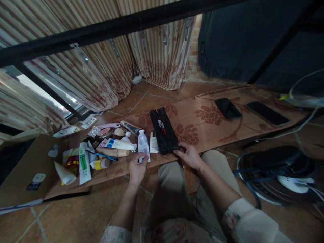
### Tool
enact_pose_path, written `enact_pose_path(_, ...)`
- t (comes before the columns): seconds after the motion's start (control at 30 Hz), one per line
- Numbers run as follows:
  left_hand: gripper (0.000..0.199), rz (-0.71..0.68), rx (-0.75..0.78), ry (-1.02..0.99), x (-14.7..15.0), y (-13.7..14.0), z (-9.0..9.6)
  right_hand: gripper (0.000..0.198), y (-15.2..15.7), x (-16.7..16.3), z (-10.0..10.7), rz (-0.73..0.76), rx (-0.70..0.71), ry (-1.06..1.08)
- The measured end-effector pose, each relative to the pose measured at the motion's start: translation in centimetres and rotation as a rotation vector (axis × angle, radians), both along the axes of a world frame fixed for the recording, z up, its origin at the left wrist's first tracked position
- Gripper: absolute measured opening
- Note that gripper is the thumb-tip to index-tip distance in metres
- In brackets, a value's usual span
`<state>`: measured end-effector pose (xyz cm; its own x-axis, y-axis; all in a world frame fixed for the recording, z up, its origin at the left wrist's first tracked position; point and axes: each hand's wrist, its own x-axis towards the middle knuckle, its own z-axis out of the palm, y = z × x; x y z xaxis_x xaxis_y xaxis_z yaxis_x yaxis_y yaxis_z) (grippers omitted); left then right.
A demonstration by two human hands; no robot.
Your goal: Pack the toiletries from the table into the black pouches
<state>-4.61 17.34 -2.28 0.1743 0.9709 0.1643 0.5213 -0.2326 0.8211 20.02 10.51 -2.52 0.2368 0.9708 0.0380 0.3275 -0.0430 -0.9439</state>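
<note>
My left hand [138, 168] is closed at the near end of a pale white-and-lilac squeeze tube [143, 143], thumb and fingers pinched on its crimped edge. My right hand [190, 156] grips the near right corner of a black zip pouch [168, 135]. The pouch lies unzipped lengthwise, and something red and white shows inside its opening. Between the tube and the pouch is a small bottle [153, 143] with a pale label. To the left lie several cosmetics, among them a white-and-blue tube [118, 144], a green-and-white tube [84, 163] and blue-handled scissors [108, 156].
A brown patterned cloth [202, 131] covers the long low bench. Two dark phones [227, 108] lie at its right. A cardboard box [32, 165] stands at the left end. On the floor at right is a round object with a black bag [278, 162] on it. Curtains [101, 67] hang behind.
</note>
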Motion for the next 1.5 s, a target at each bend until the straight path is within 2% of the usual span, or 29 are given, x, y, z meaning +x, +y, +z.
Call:
enact_pose_path(0.53,0.012,0.005,-0.010,-0.007,0.14,-0.09,0.11,0.024,0.07,0.02,-0.33,-0.001,-0.009,0.031)
enact_pose_path(1.07,0.013,0.038,0.026,-0.009,0.26,0.07,-0.05,0.011,0.01,-0.24,0.29,0.018,-0.021,-0.004)
enact_pose_path(1.5,0.013,0.057,0.050,0.076,0.50,0.10,0.39,0.009,0.00,-0.48,0.60,0.003,-0.009,-0.021)
